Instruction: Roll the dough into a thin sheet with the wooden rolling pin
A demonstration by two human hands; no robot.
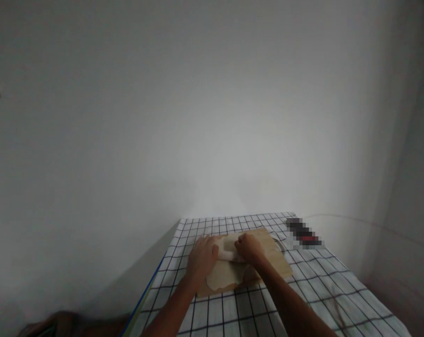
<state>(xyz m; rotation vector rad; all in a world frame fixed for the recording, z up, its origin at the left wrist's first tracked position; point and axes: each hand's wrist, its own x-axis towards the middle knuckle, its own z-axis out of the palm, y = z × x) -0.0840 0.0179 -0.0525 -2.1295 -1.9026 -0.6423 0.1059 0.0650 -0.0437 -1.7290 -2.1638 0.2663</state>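
Observation:
A pale rolling pin [228, 255] lies crosswise over a thin, flattened sheet of dough [221, 275]. The dough spreads on a light wooden board [277, 260], with uneven edges at the near side. My left hand [202, 255] rests over the pin's left end, fingers forward and thumb bent inward. At the other end, my right hand [250, 248] is closed in a fist around the pin. Both hands hide the pin's ends, and fine detail is blurred.
The board stands on a table covered by a white checked cloth [222, 318]. A curved, rim-like object [279, 245] shows by the board's right edge. Farther right lies a pixelated dark and red item [303, 232]. A pale wall [233, 117] rises behind the table.

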